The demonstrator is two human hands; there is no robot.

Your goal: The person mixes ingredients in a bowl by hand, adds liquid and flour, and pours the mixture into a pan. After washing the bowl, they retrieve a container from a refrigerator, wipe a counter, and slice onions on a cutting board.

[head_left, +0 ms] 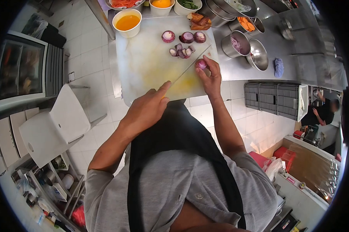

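Observation:
My left hand (149,108) is closed round the handle of a long knife (188,68), its index finger stretched toward the blade. The blade slants up and right across the white cutting board (137,65), close beside a small peeled purple onion (201,64). Thumb and fingers of my right hand (211,79) grip that onion at the board's right edge. Farther up the board lie purple onion halves, one of them a cut onion (168,36) on the left. Below them is a cluster of smaller onion pieces (181,52). Browned meat-like pieces (199,22) rest at the top right corner.
A tub of orange liquid (128,23) stands at the board's top left corner. Right of the board are a steel pot with sliced onion (236,44), a steel bowl (257,56) and a blue cloth (279,67). A white chair (62,120) stands left; another person (321,112) is far right.

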